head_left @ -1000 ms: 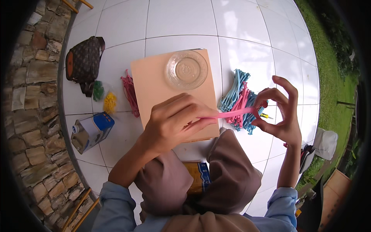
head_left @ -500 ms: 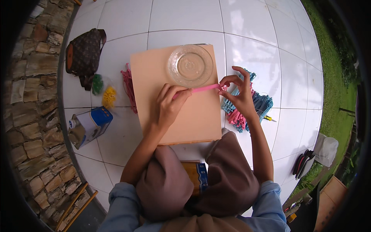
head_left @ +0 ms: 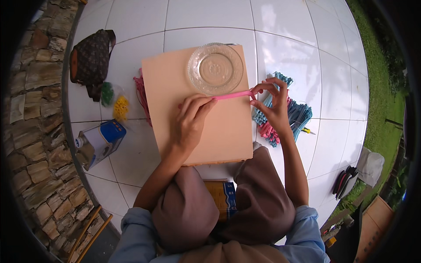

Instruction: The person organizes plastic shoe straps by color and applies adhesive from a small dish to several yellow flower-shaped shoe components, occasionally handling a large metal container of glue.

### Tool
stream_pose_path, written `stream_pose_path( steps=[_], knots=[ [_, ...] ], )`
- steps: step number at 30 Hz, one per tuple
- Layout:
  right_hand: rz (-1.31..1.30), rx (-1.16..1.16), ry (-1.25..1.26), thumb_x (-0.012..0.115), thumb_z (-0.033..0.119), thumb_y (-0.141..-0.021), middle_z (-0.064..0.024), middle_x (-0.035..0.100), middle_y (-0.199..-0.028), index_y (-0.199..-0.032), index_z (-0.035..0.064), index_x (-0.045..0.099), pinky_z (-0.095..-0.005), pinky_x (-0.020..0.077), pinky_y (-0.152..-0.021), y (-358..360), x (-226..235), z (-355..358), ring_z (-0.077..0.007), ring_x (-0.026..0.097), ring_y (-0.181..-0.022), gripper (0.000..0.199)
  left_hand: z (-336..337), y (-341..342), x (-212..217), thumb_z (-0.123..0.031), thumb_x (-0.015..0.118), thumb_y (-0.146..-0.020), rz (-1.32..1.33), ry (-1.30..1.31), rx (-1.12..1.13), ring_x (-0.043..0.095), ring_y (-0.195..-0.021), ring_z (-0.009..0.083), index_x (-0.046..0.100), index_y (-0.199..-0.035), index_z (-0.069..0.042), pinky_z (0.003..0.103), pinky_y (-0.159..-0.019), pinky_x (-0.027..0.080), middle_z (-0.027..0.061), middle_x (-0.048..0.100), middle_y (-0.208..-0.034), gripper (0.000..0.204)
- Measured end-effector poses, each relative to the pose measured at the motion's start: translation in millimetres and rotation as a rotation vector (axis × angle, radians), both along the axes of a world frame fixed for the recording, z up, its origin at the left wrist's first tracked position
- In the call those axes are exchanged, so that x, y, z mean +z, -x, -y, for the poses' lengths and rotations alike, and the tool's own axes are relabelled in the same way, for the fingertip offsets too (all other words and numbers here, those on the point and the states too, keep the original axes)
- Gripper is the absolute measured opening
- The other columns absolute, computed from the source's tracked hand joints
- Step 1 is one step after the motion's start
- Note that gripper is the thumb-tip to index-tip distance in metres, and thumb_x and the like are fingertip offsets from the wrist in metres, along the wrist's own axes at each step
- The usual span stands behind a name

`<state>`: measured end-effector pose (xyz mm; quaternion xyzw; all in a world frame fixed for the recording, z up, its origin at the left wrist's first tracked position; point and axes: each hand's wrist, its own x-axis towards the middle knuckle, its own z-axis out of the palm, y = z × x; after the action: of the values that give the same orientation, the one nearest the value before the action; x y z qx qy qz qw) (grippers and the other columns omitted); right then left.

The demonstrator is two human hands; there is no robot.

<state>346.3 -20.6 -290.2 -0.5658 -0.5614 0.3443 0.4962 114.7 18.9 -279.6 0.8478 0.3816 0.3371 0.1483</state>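
A pink flexible strip (head_left: 233, 95) stretches between my hands over a tan board (head_left: 221, 131). My left hand (head_left: 191, 116) is closed on the strip's left part, thumb and fingers pressed together, and covers that end. At the right end my right hand (head_left: 272, 105) holds the tip by its thumb and index finger, the other fingers bent and raised. A clear patterned glass plate (head_left: 215, 70) rests on the board's far part, just beyond the strip. Bundles of blue strips (head_left: 299, 115) and pink strips (head_left: 268, 133) lie right of the board, partly behind my right hand.
More pink strips (head_left: 141, 94) lie by the board's left edge. Farther left are a brown bag (head_left: 90, 59), green and yellow pieces (head_left: 121, 108) in clear plastic, and a metal can (head_left: 101, 142). A yellow-handled screwdriver (head_left: 308, 131) lies right. A yellow-and-blue box (head_left: 221, 197) sits between my legs.
My right thumb and index finger have spread a little at the strip's right end. More of the strip's left part is covered by my left hand. The view has shifted slightly.
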Motion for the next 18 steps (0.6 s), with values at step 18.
stream_pose_path(
  steps=[18],
  knots=[
    [0.188,-0.088,-0.08,0.074,0.006,-0.07,-0.0105,0.058,-0.095,-0.107,0.0043,0.033,-0.0459,0.0325,-0.104,12,-12,12,-0.0248,0.055,-0.107,0.055,18,-9,11,0.003,0.056,-0.071,-0.404,-0.048,0.045,0.04,-0.102,0.0296,0.05,-0.127,-0.022,0.048,-0.095,0.037,0.0116,0.039,-0.108,0.062]
  ],
)
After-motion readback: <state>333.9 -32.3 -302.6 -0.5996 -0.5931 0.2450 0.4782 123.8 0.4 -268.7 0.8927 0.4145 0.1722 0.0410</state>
